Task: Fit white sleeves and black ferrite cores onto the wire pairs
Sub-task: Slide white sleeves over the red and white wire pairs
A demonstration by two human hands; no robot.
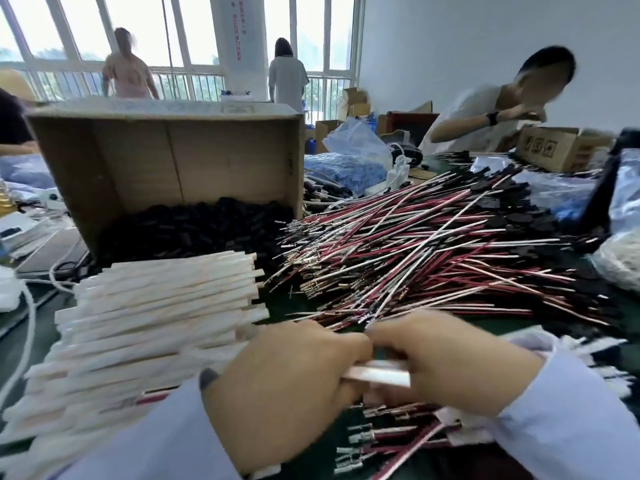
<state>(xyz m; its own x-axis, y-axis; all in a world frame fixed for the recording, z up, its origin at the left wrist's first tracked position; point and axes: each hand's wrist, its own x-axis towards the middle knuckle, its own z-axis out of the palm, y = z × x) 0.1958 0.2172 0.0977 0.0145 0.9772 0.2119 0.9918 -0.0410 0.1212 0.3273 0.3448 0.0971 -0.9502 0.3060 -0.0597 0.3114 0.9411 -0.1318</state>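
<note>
White sleeve (377,372), one, gripped between left hand (287,379) and right hand (446,362).

box (166,157): matt brown cardboard, upper left | sleeves (156,306): smooth white plastic-ish | wire tips (311,271): shiny metal

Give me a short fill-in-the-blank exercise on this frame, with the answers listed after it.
1. Both hands, left hand and right hand, hold one white ____.
2. The black ferrite cores lie in a ____ box.
3. The stack of white sleeves lies to the ____ of the red-and-white wire pairs.

Answers: sleeve; cardboard; left
</note>
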